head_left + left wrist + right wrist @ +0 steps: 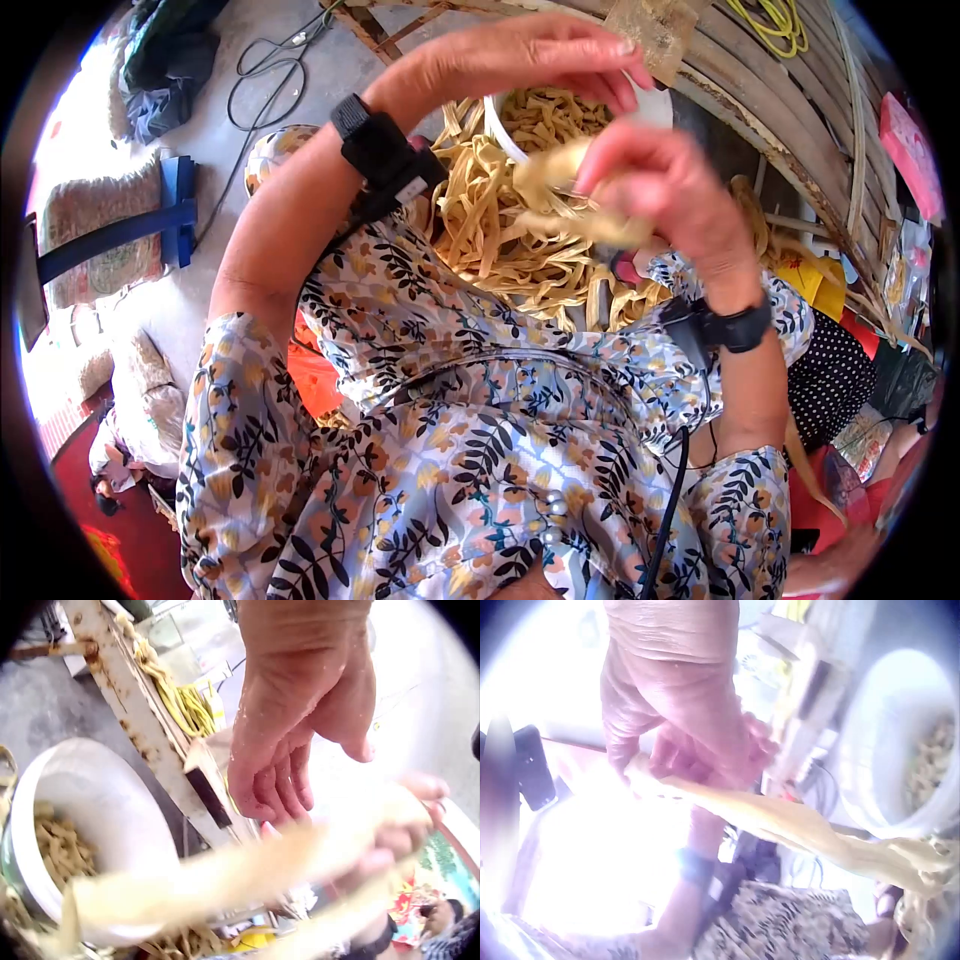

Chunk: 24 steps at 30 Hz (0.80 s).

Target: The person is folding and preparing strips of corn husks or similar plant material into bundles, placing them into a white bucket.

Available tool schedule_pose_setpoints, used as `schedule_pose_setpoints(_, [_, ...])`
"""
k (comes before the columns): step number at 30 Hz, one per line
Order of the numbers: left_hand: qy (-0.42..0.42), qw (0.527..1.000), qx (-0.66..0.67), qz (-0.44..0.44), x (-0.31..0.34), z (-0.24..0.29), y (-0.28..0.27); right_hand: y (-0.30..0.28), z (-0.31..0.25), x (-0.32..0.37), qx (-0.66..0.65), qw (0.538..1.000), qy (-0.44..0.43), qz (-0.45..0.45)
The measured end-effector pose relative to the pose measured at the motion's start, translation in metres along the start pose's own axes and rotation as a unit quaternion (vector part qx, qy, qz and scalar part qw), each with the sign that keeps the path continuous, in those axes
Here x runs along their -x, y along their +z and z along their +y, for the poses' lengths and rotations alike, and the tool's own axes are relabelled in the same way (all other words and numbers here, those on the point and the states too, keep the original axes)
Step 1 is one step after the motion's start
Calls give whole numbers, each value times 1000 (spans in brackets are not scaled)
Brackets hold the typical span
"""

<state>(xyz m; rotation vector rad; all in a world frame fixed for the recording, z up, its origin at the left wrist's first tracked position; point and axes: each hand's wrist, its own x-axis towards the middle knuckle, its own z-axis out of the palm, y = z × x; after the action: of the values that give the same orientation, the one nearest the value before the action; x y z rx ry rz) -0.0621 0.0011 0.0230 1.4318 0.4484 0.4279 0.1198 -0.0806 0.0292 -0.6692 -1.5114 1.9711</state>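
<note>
A limp pale yellow strip [780, 817], like a dried vegetable strip, is pinched between the thumb and fingers of my right hand [675, 195]. It is blurred in the head and left wrist views. My left hand [530, 55] hangs above the strip with loosely bent fingers and nothing in them, as the left wrist view also shows. Below the hands, a large heap of similar strips [475, 210] lies by my lap. A white bucket [142, 817] just beyond the heap holds shorter pieces [64, 851].
A slatted wooden frame [770, 110] stands at the far right, with a yellow cord [775, 25] on it. A black cable [270, 80] coils on the floor at the left, near a blue metal bar [120, 240]. Another person's arm [840, 560] shows at lower right.
</note>
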Motion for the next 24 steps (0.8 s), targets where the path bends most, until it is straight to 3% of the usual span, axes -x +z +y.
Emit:
schedule_pose_setpoints(1, [-29, 998, -17, 45, 0, 0, 13, -6, -10, -1, -17, 996, -76, 51])
schedule_pose_setpoints(2, [-5, 999, 28, -24, -3, -6, 10, -12, -20, -2, -26, 983, -153, 100])
schedule_pose_setpoints(4, [7, 999, 42, 12, -9, 1, 12, -15, -51, 6, 9, 963, -141, 229])
schedule_pose_setpoints(5, [100, 991, 86, -38, -13, 10, 8, -19, -58, 6, -39, 960, -188, 203])
schedule_pose_setpoints(6, [102, 991, 80, -12, -12, 23, 4, -23, -61, 5, -87, 952, -233, 176])
schedule_pose_setpoints(8, [58, 977, 203, 10, 8, 54, 4, -35, -56, 2, -18, 962, -178, 205])
schedule_pose_setpoints(9, [77, 977, 158, 123, 7, 50, -4, -40, -56, 1, 19, 964, -147, 219])
schedule_pose_setpoints(10, [97, 961, 110, 235, 5, 42, -20, -50, -47, -7, 11, 985, -119, 123])
schedule_pose_setpoints(12, [99, 958, 118, 242, 22, 27, -71, -60, -21, -11, 26, 997, -31, 62])
schedule_pose_setpoints(15, [85, 942, 52, 321, 50, 9, -124, -81, 18, 1, 25, 994, 52, 89])
schedule_pose_setpoints(16, [29, 930, -58, 362, 53, 15, -116, -87, 23, 7, 49, 991, 85, 86])
schedule_pose_setpoints(18, [-78, 862, -272, 421, 59, 24, -101, -94, 26, 19, 101, 980, 152, 84])
schedule_pose_setpoints(19, [-100, 853, -362, 362, 58, 17, -104, -94, 26, 21, 104, 979, 147, 100])
schedule_pose_setpoints(21, [-65, 829, -543, 116, 46, -17, -122, -81, 17, 18, 99, 981, 157, 50])
schedule_pose_setpoints(22, [-135, 784, -604, 56, 34, -25, -103, -70, 13, 15, 95, 982, 162, 26])
schedule_pose_setpoints(24, [-72, 790, -609, -9, 11, -47, -77, -47, 14, 8, 91, 973, 208, -53])
